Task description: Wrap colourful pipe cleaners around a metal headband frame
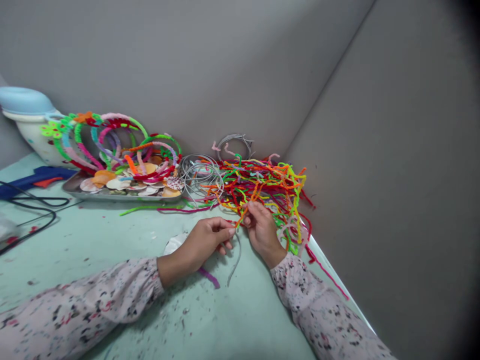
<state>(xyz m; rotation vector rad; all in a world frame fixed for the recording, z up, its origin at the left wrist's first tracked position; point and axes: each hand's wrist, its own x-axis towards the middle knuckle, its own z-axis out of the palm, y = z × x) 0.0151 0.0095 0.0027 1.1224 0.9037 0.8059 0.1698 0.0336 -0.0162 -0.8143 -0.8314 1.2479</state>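
Note:
Between my two hands runs an orange pipe cleaner (241, 218). My left hand (204, 242) pinches its lower end between thumb and fingers, where a thin grey wire (236, 265) hangs down in a curve. My right hand (260, 232) grips the orange pipe cleaner a little higher up, thumb against forefinger. Just beyond lies a tangled heap of coloured pipe cleaners (262, 175), mostly red, orange, yellow and green. A purple pipe cleaner piece (210, 277) lies under my left wrist, and a whitish object (175, 243) is partly hidden behind that hand.
A metal tray (127, 197) holds shells (118, 184) and several pipe-cleaner-wrapped hoops (108, 117). Beside it are grey wire coils (202, 180). A blue glue gun (30, 181), black cable (48, 212) and blue-lidded container (35, 135) stand left. Grey walls (397, 175) bound the back and right.

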